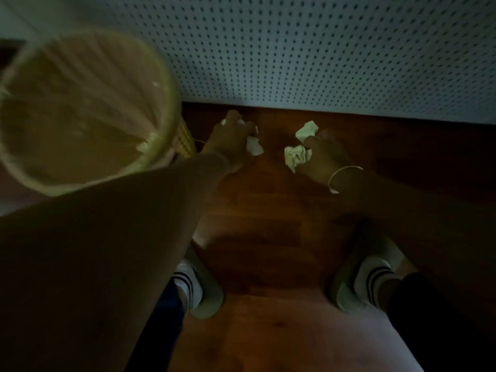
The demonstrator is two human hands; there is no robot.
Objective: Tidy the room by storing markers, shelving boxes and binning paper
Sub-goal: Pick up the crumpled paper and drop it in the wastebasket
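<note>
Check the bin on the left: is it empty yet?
Nearly empty: the bin shows a mostly bare inside, with only small pale scraps near its rim. The view is blurred, so I cannot tell more.

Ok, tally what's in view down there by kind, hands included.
Hands: 2, left and right
Crumpled paper balls: 3 clearly seen
Bins: 1
Slippers: 2
Bracelets: 1
Total: 9

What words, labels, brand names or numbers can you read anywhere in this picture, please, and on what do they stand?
None: nothing here is readable.
The crumpled paper in the right hand and the paper in the left hand show no legible writing.
The bin, the perforated wall panel and the striped socks carry no visible text.
</note>
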